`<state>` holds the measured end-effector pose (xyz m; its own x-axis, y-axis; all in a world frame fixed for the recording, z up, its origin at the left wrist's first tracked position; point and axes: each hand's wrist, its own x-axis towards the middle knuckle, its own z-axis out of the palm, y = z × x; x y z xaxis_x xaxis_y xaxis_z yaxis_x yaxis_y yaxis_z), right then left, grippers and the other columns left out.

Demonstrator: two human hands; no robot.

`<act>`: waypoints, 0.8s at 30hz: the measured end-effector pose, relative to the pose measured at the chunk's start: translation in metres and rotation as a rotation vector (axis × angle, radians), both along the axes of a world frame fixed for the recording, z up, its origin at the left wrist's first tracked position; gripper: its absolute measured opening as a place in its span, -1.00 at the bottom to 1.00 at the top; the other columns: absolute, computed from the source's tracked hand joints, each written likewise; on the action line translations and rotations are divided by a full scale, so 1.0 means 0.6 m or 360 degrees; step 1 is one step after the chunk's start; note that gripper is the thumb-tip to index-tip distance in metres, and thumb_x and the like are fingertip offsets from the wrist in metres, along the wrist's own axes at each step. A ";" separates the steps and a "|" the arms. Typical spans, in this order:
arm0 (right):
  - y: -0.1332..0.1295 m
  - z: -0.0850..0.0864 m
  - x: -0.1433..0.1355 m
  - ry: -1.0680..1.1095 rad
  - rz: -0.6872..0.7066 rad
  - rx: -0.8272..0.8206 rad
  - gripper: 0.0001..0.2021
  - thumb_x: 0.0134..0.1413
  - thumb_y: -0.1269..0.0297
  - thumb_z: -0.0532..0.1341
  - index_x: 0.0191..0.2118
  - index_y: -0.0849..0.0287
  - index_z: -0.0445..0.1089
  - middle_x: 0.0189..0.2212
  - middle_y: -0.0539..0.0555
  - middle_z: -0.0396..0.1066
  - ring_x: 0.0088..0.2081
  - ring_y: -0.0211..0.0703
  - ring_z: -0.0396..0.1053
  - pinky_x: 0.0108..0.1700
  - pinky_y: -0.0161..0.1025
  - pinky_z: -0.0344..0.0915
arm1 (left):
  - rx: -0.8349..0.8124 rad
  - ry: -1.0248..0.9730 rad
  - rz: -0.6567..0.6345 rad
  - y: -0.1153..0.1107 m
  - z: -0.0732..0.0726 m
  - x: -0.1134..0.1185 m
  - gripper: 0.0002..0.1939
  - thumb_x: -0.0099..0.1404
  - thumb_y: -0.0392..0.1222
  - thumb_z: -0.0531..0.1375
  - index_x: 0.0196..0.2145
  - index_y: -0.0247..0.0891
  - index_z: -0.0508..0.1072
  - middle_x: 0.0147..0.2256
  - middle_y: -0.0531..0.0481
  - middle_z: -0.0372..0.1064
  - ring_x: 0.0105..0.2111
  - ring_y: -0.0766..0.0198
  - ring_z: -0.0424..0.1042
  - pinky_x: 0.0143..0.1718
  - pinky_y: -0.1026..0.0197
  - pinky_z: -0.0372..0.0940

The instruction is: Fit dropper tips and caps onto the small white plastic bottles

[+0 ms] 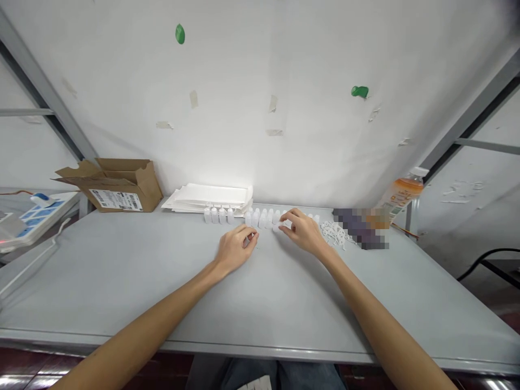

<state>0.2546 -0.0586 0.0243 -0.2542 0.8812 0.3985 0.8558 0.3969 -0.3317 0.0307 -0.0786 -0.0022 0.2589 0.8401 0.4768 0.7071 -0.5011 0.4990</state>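
Small whitish bottles stand in rows near the back of the grey table. Left of them is a separate group of bottles with pointed tops. My left hand is just in front of the rows, fingers curled and tips pressed together; what it holds, if anything, is too small to make out. My right hand reaches over the right part of the rows, thumb and forefinger around a small whitish bottle and partly hiding others. A pile of small white pieces lies to the right of my right hand.
An open cardboard box stands at the back left, beside stacked white sheets. At the back right are a blurred dark item and an orange-labelled bottle. A white cable and a power strip are far left.
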 end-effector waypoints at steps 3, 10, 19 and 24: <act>-0.023 0.022 0.011 0.0253 0.0126 -0.0191 -0.94 0.09 0.29 0.24 -0.30 0.15 0.41 -0.26 0.02 0.45 -0.46 -0.30 0.35 -0.34 -0.29 0.18 | -0.0014 0.0100 -0.0116 -0.014 0.009 0.007 -0.76 0.33 -0.06 0.10 -0.17 -0.17 0.50 -0.23 0.00 0.44 -0.40 0.30 0.40 -0.35 0.24 0.24; -0.053 0.044 0.036 0.0858 0.0373 -0.0850 -0.72 -0.03 0.07 0.30 -0.42 0.23 0.42 -0.58 -0.02 0.35 -0.61 -0.35 0.22 -0.53 -0.35 0.11 | -0.0202 0.0196 -0.0433 -0.028 0.025 0.079 -0.68 0.35 -0.01 0.08 -0.03 -0.14 0.44 -0.19 0.01 0.45 -0.32 0.25 0.43 -0.34 0.22 0.26; -0.024 0.031 0.086 0.0776 -0.0059 -0.0283 -0.74 0.02 0.12 0.20 -0.41 0.22 0.49 -0.45 0.07 0.49 -0.56 -0.29 0.28 -0.46 -0.32 0.20 | -0.0105 -0.0085 -0.0267 -0.009 0.005 0.061 -0.73 0.31 -0.13 0.09 -0.11 -0.23 0.46 -0.27 -0.01 0.48 -0.38 0.28 0.39 -0.40 0.26 0.22; -0.005 0.020 0.160 0.0831 -0.0456 -0.0017 -0.71 -0.04 0.11 0.19 -0.38 0.24 0.52 -0.45 0.12 0.52 -0.55 -0.23 0.31 -0.45 -0.28 0.23 | -0.0110 0.0008 -0.0282 -0.014 0.004 0.061 -0.76 0.30 -0.14 0.09 -0.15 -0.20 0.47 -0.29 0.02 0.48 -0.41 0.29 0.39 -0.39 0.25 0.22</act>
<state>0.3508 -0.0613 0.0363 0.2215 0.8905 0.3975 0.6510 0.1685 -0.7401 0.0676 -0.0868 0.0000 0.4081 0.8116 0.4180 0.6133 -0.5829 0.5331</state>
